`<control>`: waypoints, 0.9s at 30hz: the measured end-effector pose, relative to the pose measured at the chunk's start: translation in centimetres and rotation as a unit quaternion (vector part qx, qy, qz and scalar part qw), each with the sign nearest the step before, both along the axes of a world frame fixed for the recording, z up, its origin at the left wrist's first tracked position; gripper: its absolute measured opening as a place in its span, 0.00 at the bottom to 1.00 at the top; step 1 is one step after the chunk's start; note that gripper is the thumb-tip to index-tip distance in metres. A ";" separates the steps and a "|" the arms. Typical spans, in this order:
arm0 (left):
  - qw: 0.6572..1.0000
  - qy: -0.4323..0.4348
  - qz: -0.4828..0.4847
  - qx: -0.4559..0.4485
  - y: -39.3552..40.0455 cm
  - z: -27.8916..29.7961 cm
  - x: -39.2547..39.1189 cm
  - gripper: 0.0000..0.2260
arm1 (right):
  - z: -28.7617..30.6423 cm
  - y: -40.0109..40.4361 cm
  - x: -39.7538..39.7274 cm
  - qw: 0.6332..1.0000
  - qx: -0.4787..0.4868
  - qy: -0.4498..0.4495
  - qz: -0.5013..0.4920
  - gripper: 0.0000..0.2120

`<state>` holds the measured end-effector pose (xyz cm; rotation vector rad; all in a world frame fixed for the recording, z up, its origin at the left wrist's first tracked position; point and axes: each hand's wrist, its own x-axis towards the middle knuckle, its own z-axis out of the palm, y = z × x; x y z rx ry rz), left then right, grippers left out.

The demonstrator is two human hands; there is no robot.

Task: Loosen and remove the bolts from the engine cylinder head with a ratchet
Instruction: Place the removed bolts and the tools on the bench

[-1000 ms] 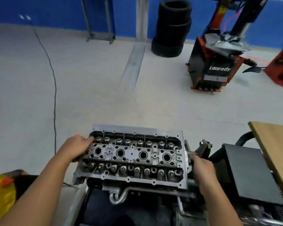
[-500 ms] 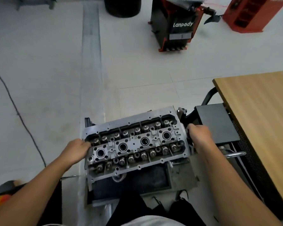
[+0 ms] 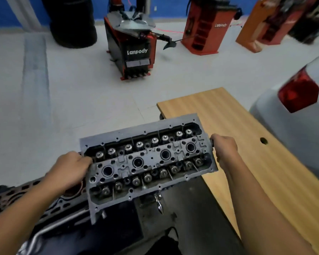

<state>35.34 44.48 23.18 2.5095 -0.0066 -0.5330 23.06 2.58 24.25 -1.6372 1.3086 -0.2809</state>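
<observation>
Holding the cylinder head (image 3: pixel 147 162) by its two short ends, the person has it up in the air, tilted so the far right corner rides highest, with that corner over the near left corner of the wooden tabletop (image 3: pixel 250 144). The left hand (image 3: pixel 70 172) curls its fingers over the left end wall, thumb side on top; this grip is closed around the casting's edge. The right hand (image 3: pixel 224 150) wraps the right end, fingers hidden beneath, next to a small dark stub projecting there.

I judge the head to be heavy and fully rigid: a thick cast metal block, dull grey, grainy on the flanges and oily-dark in the recesses. Two hands at opposite ends is the sensible hold, since the weight sits along the middle and a one-ended grasp would let it swing. The machined rim is hard-edged, and any oil film would make it slick, so palms under the end walls look safer than fingertips on the flange.

Its top face shows four round wells in a row down the centre, flanked by two rows of shiny valve springs with capped tops, plus many small holes around the rim. No ratchet shows, and I cannot tell any bolts.

Below left lies the engine block (image 3: pixel 26 197) with its perforated gasket face, apparently uncovered. Beyond, on the pale floor, stand a red and black tyre machine (image 3: pixel 134 50) and stacked tyres (image 3: pixel 72 21); a white car (image 3: pixel 298 111) sits just beside the tabletop's right edge.
</observation>
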 end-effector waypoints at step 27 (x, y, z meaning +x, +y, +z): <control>0.994 0.104 -0.016 0.025 -41.7 -13.1 -7.5 0.16 | -14.5 -39.4 -7.4 0.990 0.050 0.119 -0.063 0.20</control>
